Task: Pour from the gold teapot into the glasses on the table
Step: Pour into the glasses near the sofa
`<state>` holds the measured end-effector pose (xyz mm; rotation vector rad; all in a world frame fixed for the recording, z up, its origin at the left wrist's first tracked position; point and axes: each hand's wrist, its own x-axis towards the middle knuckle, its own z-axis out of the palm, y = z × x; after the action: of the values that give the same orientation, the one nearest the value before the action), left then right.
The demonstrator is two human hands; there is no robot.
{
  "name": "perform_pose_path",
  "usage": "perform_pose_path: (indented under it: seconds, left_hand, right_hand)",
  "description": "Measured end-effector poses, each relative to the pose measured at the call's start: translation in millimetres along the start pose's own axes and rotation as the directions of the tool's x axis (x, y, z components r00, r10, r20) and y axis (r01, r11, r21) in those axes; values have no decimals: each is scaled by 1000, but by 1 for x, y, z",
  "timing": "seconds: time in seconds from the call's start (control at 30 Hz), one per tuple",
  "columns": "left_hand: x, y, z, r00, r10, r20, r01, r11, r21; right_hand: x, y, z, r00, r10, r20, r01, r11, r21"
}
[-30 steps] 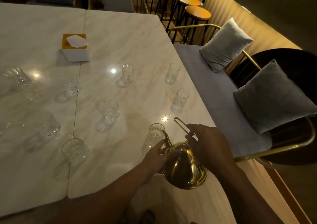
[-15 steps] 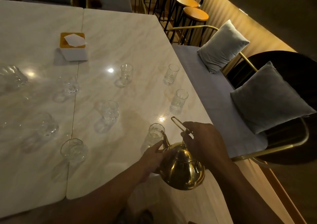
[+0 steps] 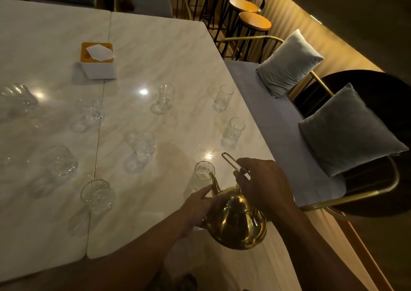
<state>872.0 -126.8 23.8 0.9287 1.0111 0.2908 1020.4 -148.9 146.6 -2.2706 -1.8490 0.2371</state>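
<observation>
A shiny gold teapot [image 3: 236,226] hangs tilted over the near right edge of the marble table [image 3: 169,52]. Its spout tip sits at the rim of the nearest glass [image 3: 203,172]. My right hand [image 3: 261,183] grips the teapot's thin wire handle from above. My left hand [image 3: 198,206] rests against the pot's left side below the spout, fingers extended. Several other clear glasses stand on the table, among them one [image 3: 233,131] just beyond and one [image 3: 97,194] to the left. Whether liquid flows I cannot tell.
A white tissue box [image 3: 97,61] with a gold top stands at the back left. Right of the table runs a grey bench [image 3: 278,135] with two cushions [image 3: 349,130] and a gold frame. Round stools [image 3: 254,21] line the far wall.
The teapot and both hands stay at the nearest glass, with the spout holding at its rim. My head view has shifted slightly.
</observation>
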Motion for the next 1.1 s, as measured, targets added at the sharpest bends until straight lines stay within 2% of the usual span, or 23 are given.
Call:
perform_pose_path:
  seconds: [1.1]
  left_hand:
    - [-5,11,-6,999,-36,2,36,999,1]
  right_hand:
    - [4,-8,-2,999,20,-36,-18,999,48]
